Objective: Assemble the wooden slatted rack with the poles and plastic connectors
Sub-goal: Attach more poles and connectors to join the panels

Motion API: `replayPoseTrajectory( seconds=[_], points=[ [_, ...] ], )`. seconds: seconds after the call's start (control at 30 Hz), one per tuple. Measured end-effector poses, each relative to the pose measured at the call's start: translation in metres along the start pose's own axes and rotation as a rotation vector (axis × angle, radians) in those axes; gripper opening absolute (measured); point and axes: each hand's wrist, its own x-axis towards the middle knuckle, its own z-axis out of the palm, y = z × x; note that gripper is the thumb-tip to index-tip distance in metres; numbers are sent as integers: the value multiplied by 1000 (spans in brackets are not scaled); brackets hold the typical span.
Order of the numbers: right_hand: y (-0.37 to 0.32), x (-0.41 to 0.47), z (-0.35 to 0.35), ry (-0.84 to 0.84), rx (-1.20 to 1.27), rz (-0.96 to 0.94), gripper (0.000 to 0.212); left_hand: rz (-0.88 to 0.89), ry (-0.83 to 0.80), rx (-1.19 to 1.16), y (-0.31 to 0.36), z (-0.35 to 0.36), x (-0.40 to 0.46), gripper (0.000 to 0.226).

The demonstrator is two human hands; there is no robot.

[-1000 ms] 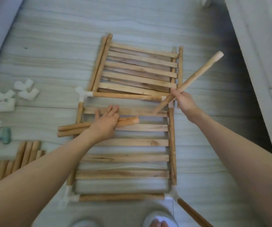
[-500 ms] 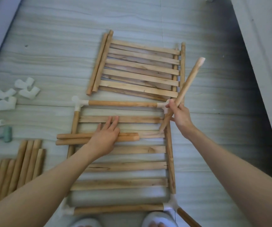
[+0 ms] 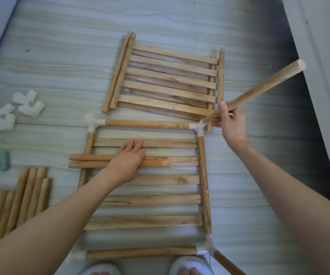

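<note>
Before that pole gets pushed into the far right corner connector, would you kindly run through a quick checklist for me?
1. Right hand grips the pole: ok.
2. Pole's lower end meets the far right connector: ok.
3. Pole seated in the socket: cannot tell.
4. Left hand lies flat, steadying the slatted frame: ok.
5. Two loose poles lie across the frame under that hand: not ok.
6. Spare connectors on the floor at left: ok.
</note>
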Motion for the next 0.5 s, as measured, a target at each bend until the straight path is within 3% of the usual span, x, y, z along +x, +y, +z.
replayPoseTrajectory(
  seconds=[0.23, 0.37, 0.5],
  points=[
    [-5, 2, -4, -73, -217, -103, 25, 12, 20, 0, -1, 2, -2, 36],
    [-8, 10, -2, -230, -382, -33, 21, 26, 17, 0, -1, 2, -3, 33],
    [-5, 6, 2, -204, -379, -27, 24, 27, 6, 8, -1, 2, -4, 32]
  ],
)
